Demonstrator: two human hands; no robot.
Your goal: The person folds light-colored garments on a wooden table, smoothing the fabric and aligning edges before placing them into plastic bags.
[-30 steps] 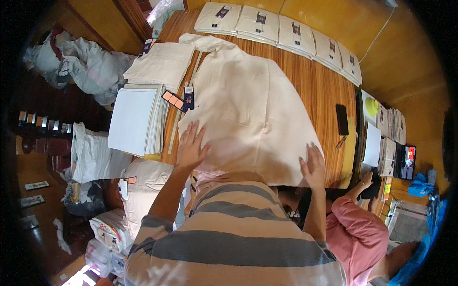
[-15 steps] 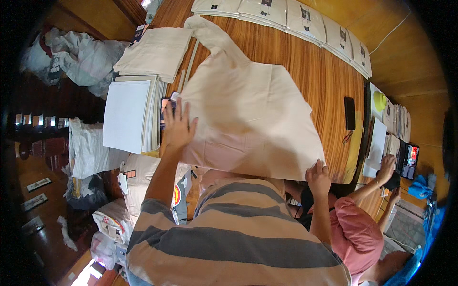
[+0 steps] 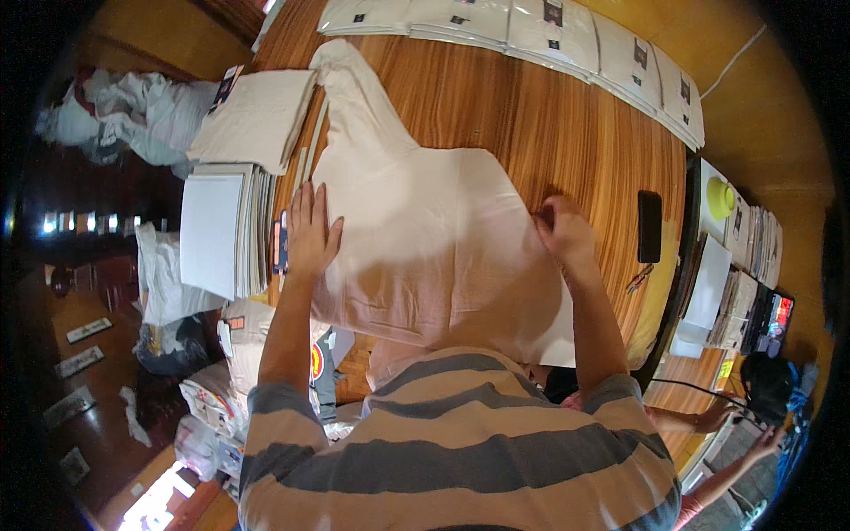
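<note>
A cream garment (image 3: 416,248) lies spread on the wood-grain table (image 3: 478,97), its long sleeve-like part reaching to the far left. Light creases cross its middle, and its near edge comes close to my striped shirt. My left hand (image 3: 310,232) rests flat at the garment's left edge, fingers stretched out, beside a small dark printed card (image 3: 281,243). At the opposite edge, my right hand (image 3: 567,230) is closed with the fingertips pinching the cloth. My right forearm covers part of the garment's lower right side.
Left stand a stack of white sheets (image 3: 212,234) and folded cream garments (image 3: 257,119). Bagged garments (image 3: 553,35) line the far edge. A black phone (image 3: 649,227) and small snips (image 3: 639,278) lie right. A co-worker's hand (image 3: 763,445) shows at lower right.
My right hand has moved from the garment's near right corner up along its right edge. My left hand stays by the left edge. The co-worker's arms have shifted lower, and the whole view has shifted.
</note>
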